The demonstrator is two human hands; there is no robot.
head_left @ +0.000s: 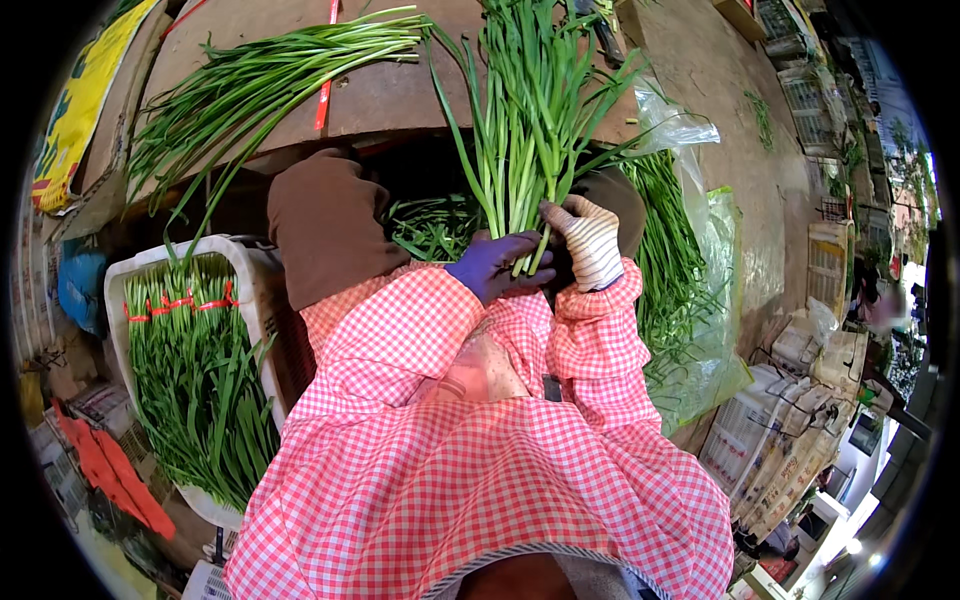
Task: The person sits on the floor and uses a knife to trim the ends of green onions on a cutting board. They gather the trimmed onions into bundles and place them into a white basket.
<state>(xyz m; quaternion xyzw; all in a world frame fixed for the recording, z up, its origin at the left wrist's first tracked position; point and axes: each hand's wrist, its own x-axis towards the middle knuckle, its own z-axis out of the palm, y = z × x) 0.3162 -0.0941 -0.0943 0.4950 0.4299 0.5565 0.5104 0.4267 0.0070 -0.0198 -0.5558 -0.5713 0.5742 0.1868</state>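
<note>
1. The left hand (490, 265), in a purple glove, is gripping the lower ends of a bunch of green stalks (525, 140), which is standing fanned out in front of the person's body.
2. The right hand (590, 240), in a striped glove, is closing narrowly on the stems at the bunch's right side.
3. More loose green leaves (435, 225) are lying low between the knees; what is supporting them cannot be told.
4. To the left, a white crate (252, 275) is holding tied bundles (200, 390), packed side by side, with red bands (180, 303) circling their pale ends.
5. To the right, loose greens (668, 245) are lying against clear plastic (728, 255); whether it is enclosing them is unclear.
6. Beyond the knees, a brown surface (385, 100) is carrying loose stalks (270, 85) on its left part.
7. Farther right, a white crate-like container (742, 420) is standing on the floor, its contents not showing clearly.
</note>
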